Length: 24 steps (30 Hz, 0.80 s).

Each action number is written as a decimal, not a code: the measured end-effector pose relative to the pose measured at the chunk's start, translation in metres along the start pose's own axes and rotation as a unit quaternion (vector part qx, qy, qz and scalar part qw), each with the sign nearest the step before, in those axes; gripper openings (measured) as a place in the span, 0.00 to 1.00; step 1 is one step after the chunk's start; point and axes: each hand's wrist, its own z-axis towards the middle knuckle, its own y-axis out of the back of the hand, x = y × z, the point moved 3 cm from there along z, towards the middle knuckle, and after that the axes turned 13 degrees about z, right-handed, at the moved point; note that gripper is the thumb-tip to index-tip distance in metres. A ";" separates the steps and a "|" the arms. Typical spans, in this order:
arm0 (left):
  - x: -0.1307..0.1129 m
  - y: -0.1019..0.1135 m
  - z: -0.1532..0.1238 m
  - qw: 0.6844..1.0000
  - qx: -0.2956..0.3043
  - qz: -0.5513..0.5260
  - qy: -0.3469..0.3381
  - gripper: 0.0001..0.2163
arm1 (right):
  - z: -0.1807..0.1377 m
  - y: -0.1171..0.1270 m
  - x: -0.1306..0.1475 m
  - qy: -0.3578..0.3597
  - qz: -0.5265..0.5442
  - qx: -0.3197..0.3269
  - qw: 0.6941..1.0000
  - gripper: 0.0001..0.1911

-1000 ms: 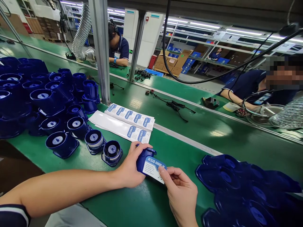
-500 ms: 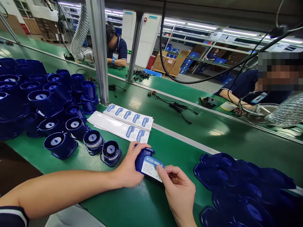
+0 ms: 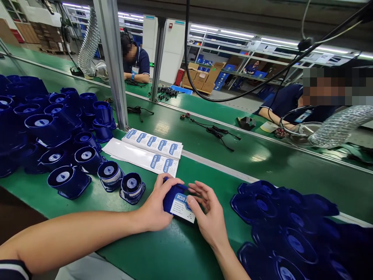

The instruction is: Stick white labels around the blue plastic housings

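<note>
My left hand [image 3: 159, 204] is wrapped round a small blue plastic housing [image 3: 171, 197] that lies on the green bench [image 3: 180, 249]. A white and blue label [image 3: 180, 206] is stuck on its side. My right hand [image 3: 206, 214] rests against the housing with its thumb pressed on the label and its fingers spread over the top. Two sheets of printed labels [image 3: 153, 144] lie just beyond my hands.
Many blue housings [image 3: 55, 128] stand in a crowd at the left. A pile of flat blue covers [image 3: 288, 229] lies at the right. Black cables [image 3: 217, 132] lie on the far belt. Two people sit working across the line, and a metal post [image 3: 112, 66] rises at the back left.
My right hand has gone from pinching the label's edge to pressing it down, with the fingers now spread over the housing. The view has shifted slightly to the right.
</note>
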 end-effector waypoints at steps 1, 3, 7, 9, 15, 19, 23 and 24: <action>-0.001 -0.001 -0.001 1.000 0.010 0.011 -0.009 0.44 | 0.000 -0.005 -0.003 -0.022 0.025 0.013 0.999 0.31; -0.002 -0.002 -0.003 0.999 0.020 0.025 -0.023 0.44 | -0.001 -0.014 -0.005 -0.046 0.046 0.027 0.998 0.30; -0.001 -0.002 -0.004 0.999 0.009 0.010 -0.031 0.41 | -0.007 -0.024 -0.001 -0.052 0.034 0.055 0.997 0.28; -0.001 -0.001 -0.004 0.999 0.012 -0.004 -0.031 0.41 | -0.010 -0.024 0.001 -0.059 0.015 0.072 0.996 0.33; -0.001 -0.003 -0.002 0.999 0.022 -0.015 -0.026 0.41 | -0.014 -0.020 0.006 -0.081 -0.014 0.122 0.989 0.42; -0.004 -0.004 -0.003 0.999 0.028 0.009 -0.042 0.39 | -0.013 -0.017 0.007 -0.093 0.019 0.095 0.991 0.42; -0.009 -0.004 -0.002 0.995 0.031 0.054 -0.073 0.32 | -0.011 -0.017 0.007 -0.112 0.104 0.070 0.986 0.35; -0.010 -0.004 -0.002 0.995 0.033 0.056 -0.078 0.31 | -0.009 -0.017 0.006 -0.119 0.131 0.070 0.982 0.33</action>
